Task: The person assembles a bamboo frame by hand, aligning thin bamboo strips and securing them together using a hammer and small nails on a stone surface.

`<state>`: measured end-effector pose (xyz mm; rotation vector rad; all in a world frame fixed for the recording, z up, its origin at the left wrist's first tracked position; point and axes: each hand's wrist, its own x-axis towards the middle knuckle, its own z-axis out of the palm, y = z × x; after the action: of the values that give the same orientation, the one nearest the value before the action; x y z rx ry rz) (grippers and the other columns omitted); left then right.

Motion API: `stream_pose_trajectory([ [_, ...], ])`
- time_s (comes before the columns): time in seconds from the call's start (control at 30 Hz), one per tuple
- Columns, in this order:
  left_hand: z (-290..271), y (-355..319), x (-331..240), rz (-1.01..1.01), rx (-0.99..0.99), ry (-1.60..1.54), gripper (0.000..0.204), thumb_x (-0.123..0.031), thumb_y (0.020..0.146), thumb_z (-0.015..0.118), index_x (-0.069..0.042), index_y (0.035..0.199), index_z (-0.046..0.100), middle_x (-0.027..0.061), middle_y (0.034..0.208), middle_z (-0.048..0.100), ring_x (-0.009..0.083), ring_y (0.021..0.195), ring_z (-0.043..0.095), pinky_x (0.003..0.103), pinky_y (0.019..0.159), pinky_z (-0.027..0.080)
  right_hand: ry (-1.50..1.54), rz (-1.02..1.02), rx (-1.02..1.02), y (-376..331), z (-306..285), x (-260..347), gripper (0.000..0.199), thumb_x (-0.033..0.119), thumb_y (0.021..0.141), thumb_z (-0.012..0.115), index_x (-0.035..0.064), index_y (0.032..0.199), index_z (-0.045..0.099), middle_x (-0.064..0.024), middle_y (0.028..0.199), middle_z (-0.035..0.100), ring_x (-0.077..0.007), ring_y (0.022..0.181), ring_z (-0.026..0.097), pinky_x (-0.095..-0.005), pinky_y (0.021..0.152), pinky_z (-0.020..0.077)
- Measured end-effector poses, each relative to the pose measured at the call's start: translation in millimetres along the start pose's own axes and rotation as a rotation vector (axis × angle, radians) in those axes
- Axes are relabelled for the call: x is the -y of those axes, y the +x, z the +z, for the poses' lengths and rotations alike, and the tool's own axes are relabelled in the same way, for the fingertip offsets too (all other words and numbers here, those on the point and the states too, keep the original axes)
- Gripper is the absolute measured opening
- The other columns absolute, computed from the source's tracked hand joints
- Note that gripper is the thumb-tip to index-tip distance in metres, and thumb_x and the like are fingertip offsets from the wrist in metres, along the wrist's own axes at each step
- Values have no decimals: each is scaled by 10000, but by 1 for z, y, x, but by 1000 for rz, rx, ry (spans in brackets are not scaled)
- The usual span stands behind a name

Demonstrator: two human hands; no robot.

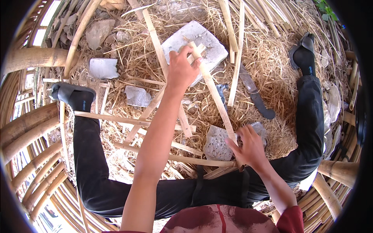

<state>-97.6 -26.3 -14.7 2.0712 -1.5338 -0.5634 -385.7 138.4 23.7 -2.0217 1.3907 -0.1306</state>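
Observation:
A long split bamboo strip (215,91) slants from a pale stone block (211,37) down toward my lap. My left hand (183,66) is closed on its far end, with the thumb against the strip. A short bamboo piece (201,48) crosses beneath the strip on the block. Beside the near end, my right hand (250,146) has its thumb across the strip and its fingers loosely curled on the other side. Right of the strip, a long dark-handled knife (252,91) lies on the straw, touched by neither hand.
More bamboo strips (155,44) lie across the straw. A pitted grey stone (218,143) sits by my right hand, and a white block (103,68) is at the left. My outstretched legs (90,145) flank the work, with bamboo poles (39,58) along the sides.

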Motion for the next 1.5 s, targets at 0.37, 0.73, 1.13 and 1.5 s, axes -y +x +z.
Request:
stream_pose_trajectory([
  [0.37,4,0,-1,35,-51,-2,388,-280,900,797,-150,1235,649,209,1059,607,393,968,647,458,882,525,16,-93,-155,24,35,7,217,148,903,720,-7,981,589,-186,946,575,-408,695,662,-485,589,569],
  [0.73,4,-4,4,169,-145,-37,416,-206,909,767,-60,1255,589,212,1089,627,435,968,666,494,805,556,61,-113,-188,27,37,11,254,146,923,706,-46,1059,609,-204,964,576,-410,718,658,-482,581,559],
  [1.13,4,-8,-5,111,-129,-3,440,-191,910,760,-94,1318,625,200,1099,602,413,988,676,466,795,577,55,-113,-133,29,32,9,321,154,911,728,-59,1120,608,-192,966,572,-386,690,656,-462,558,547],
  [1.5,7,-8,-4,252,-206,274,441,-252,898,732,-92,1302,659,95,1291,569,314,1090,572,458,951,497,648,-6,-252,84,-15,1,226,17,1023,583,-25,1242,616,-137,1003,698,-213,779,733,-306,662,570],
])
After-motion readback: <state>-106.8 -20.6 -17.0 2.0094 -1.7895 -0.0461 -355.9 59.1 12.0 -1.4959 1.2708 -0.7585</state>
